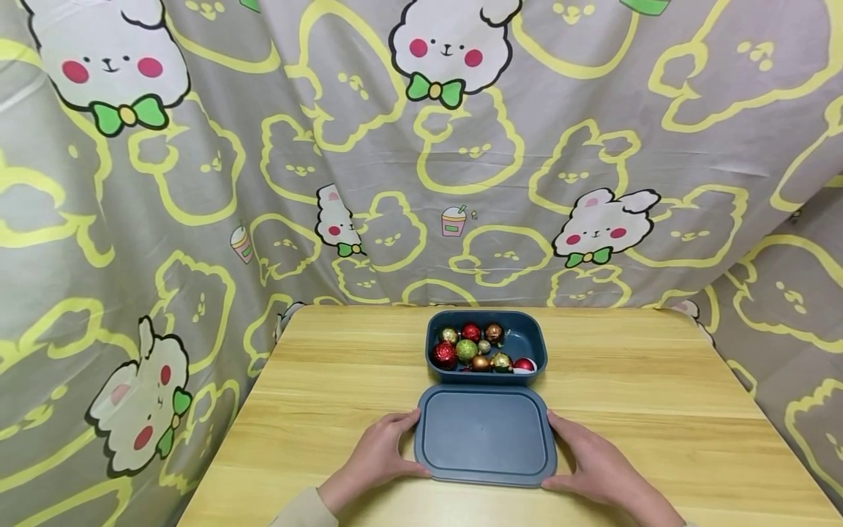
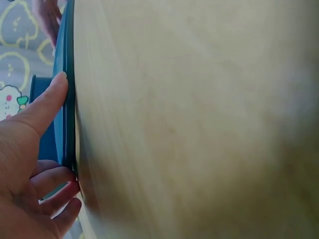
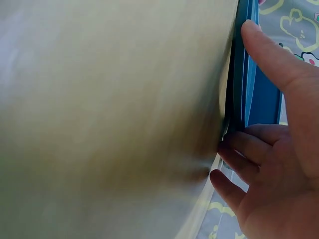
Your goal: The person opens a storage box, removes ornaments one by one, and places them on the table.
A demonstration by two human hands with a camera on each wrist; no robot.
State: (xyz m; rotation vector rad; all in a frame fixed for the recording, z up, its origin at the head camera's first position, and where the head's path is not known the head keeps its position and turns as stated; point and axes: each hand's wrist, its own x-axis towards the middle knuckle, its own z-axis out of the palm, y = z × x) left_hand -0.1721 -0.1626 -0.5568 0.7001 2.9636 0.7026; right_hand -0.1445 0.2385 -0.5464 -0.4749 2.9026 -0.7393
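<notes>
A blue-grey rectangular plastic lid [image 1: 486, 433] with rounded corners lies flat, low over the wooden table, right in front of an open box of the same colour. My left hand [image 1: 377, 455] grips its left end, thumb at the near corner and fingers along the side. At the opposite end my right hand [image 1: 596, 460] holds it the same way. In the left wrist view the thumb presses on the lid's edge [image 2: 71, 99]; the right wrist view shows the other thumb on the rim [image 3: 240, 74]. The box [image 1: 486, 378] contains several shiny Christmas baubles [image 1: 467, 350], red, gold, green and copper.
The light wooden table [image 1: 316, 410] stretches to both sides of the box and lid. Behind it and along the sides hangs a grey curtain [image 1: 408, 168] with cartoon animals, meeting the table's back edge just beyond the box.
</notes>
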